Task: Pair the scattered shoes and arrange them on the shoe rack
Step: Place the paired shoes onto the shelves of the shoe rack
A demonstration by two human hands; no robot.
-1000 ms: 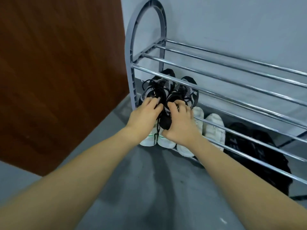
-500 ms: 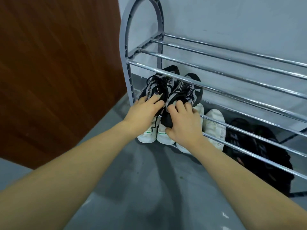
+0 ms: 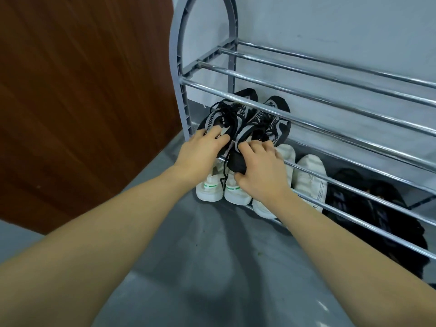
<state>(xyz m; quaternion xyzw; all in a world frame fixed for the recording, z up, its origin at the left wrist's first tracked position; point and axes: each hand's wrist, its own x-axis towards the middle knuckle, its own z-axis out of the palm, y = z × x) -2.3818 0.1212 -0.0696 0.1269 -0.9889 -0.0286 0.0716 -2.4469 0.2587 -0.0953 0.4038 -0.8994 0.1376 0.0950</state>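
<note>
A pair of black-and-grey knit sneakers lies side by side on the middle tier at the left end of the grey shoe rack (image 3: 179,67), heels toward the wall. My left hand (image 3: 203,149) grips the toe of the left sneaker (image 3: 226,114), fingers over its top. My right hand (image 3: 259,171) grips the black toe of the right sneaker (image 3: 266,123), thumb under and fingers over. Both toes stick out past the front rail.
On the bottom tier stand white shoes with green marks (image 3: 208,187), a cream pair (image 3: 309,180) and a black pair (image 3: 368,208) to the right. The top tier's chrome rails hold nothing. A brown wooden door (image 3: 82,102) stands left of the rack, above grey floor (image 3: 188,267).
Both hands have stayed on the sneakers' toes. The pair has slid slightly further in under the upper rail.
</note>
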